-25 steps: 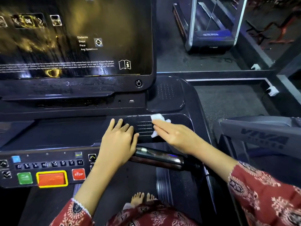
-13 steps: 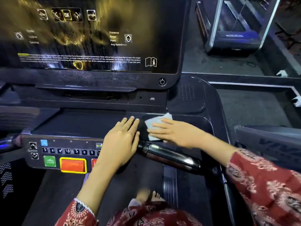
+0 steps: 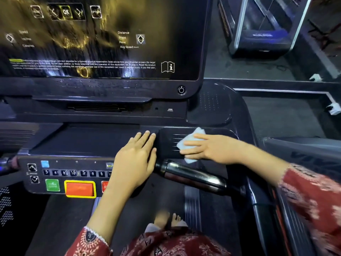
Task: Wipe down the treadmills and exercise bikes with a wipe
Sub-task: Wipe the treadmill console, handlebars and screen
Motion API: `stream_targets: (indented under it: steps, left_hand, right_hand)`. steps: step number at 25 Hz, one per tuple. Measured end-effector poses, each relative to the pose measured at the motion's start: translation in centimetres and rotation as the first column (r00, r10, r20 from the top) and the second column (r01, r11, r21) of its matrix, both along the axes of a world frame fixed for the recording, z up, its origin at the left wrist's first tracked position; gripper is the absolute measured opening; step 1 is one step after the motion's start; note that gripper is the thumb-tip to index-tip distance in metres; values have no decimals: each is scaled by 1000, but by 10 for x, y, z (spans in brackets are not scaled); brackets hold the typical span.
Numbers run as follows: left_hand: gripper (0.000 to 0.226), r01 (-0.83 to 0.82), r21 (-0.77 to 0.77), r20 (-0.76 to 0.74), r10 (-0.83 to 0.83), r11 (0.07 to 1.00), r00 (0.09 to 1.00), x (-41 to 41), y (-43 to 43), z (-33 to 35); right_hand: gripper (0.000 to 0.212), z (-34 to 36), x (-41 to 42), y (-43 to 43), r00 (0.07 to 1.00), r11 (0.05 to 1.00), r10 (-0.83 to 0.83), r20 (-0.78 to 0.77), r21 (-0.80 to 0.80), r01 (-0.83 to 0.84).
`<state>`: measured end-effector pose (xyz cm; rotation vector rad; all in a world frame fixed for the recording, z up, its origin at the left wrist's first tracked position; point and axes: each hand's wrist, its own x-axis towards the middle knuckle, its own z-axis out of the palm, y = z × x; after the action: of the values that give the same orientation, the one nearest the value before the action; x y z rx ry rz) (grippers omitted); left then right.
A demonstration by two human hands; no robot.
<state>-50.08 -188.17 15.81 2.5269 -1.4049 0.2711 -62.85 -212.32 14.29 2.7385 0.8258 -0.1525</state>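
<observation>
1. The button panel (image 3: 60, 174) sits left of the left hand, with a green button (image 3: 52, 185) and a yellow-framed orange button (image 3: 80, 189); a red button is partly hidden under the wrist.
2. The left hand (image 3: 135, 159) lies open and flat, palm down, on the treadmill console (image 3: 88, 139), fingers together, gripping nothing.
3. Above both hands, the dark screen (image 3: 99, 37) shows faint text and icons.
4. Just right of the left hand, the right hand (image 3: 212, 148) presses flat, fingers extended, on the white wipe (image 3: 190, 143), which lies on the console's ribbed right tray (image 3: 169, 143).
5. Below the right hand runs a glossy black handlebar (image 3: 191, 177).
</observation>
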Motion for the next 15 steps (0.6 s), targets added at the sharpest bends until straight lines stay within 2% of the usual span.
stream_targets:
  steps: [5, 8, 10, 11, 13, 15]
  left_hand:
    - [48, -4, -13, 16, 4, 1000, 1000, 0, -3, -2]
    - [48, -15, -6, 14, 16, 1000, 1000, -2, -2, -1]
    - [48, -13, 6, 2, 13, 1000, 1000, 0, -1, 2]
    - [48, -7, 9, -1, 7, 1000, 1000, 0, -1, 2]
    - [48, 4, 0, -22, -4, 1000, 1000, 1, 3, 5]
    - [49, 14, -41, -68, -17, 999, 998, 1, 7, 7]
  right_hand:
    - [61, 17, -30, -21, 994, 995, -104, 38, -7, 104]
    - [64, -7, 3, 6, 980, 988, -143, 141, 82, 132]
    - [61, -14, 29, 29, 966, 967, -215, 140, 168, 191]
    - [59, -13, 33, 37, 955, 947, -275, 111, 205, 249]
    - [55, -10, 26, 48, 906, 882, -398, 148, 333, 333]
    - [53, -2, 12, 56, 807, 736, -578, 120, 503, 453]
